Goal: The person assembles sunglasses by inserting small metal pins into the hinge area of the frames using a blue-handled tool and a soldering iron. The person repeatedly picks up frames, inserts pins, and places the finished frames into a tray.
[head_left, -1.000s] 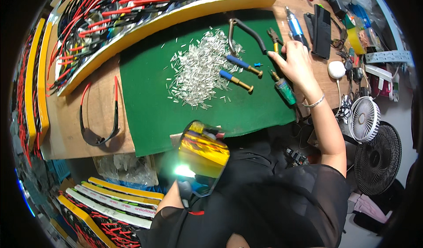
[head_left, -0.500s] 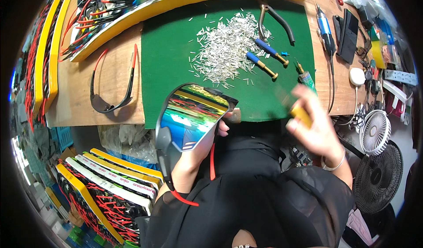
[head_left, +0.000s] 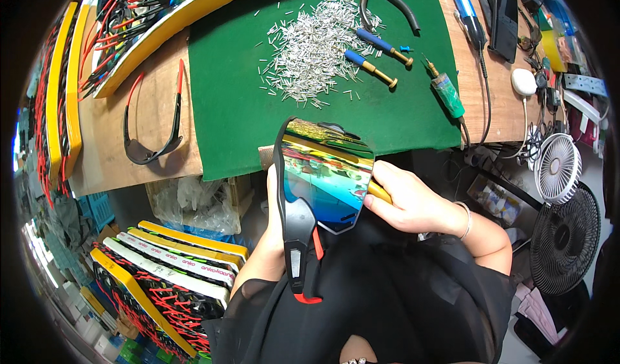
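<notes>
Sports sunglasses [head_left: 326, 176] with a mirrored lens and black temples with red tips are held in front of my body, just off the table edge. My left hand [head_left: 274, 199], mostly hidden behind the frame, is closed round their left side. My right hand [head_left: 405, 199] grips a yellow-handled tool [head_left: 380, 191] against the right edge of the lens. The working end of this tool is hidden behind the sunglasses, so its exact kind does not show.
A green mat [head_left: 239, 105] bears a heap of small metal pins [head_left: 313, 47], pliers [head_left: 410, 18], two blue-and-brass hand tools [head_left: 371, 69] and a green-handled pointed tool [head_left: 447, 94]. Other sunglasses [head_left: 152, 154] lie left. Boxes of glasses [head_left: 155, 41] stand far left; fans [head_left: 558, 170] stand right.
My right hand has moved left and brought the yellow-handled tool to the sunglasses. The sunglasses have shifted right and turned slightly. The whole view has shifted a little.
</notes>
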`<state>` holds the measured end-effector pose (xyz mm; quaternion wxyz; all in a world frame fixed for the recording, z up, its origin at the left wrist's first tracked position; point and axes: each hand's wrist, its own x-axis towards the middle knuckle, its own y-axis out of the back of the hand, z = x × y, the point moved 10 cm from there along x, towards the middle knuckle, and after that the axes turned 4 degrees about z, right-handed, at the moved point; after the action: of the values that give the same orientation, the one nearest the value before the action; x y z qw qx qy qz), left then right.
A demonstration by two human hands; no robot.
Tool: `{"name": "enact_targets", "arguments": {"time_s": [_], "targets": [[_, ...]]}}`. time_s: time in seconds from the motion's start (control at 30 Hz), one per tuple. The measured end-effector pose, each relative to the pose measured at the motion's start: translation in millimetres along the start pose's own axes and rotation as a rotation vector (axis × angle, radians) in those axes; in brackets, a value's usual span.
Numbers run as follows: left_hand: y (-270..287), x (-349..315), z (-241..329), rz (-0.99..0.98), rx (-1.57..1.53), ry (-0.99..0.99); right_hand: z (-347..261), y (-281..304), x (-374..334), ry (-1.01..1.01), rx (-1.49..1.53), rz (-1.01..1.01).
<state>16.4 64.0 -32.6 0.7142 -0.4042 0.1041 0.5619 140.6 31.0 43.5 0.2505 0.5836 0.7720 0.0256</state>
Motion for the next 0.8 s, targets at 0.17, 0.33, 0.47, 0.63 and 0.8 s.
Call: {"name": "enact_targets", "arguments": {"time_s": [0.17,0.33,0.47,0.63,0.8], "targets": [[2.3,0.9,0.6,0.071,0.043,0.019,5.5,-3.0,-1.2,0.012,0.019,0.024],[-0.3,-0.1,2.1,0.095,0.024,0.039,8.5,-1.7,-1.8,-0.028,0.054,0.026],[4.6,3.2,2.1,0.082,0.094,-0.019,10.1,-1.9,0.0,-0.013,0.054,0.027],[9.7,7.2,-8.6,0.115,-0.011,0.062,12.0,1.0,-1.7,-0.045,0.068,0.068],[12.3,3.0,-6.8,0.207,-0.054,0.029,14.8,-4.9,-7.7,-0.127,0.205,0.052]]}}
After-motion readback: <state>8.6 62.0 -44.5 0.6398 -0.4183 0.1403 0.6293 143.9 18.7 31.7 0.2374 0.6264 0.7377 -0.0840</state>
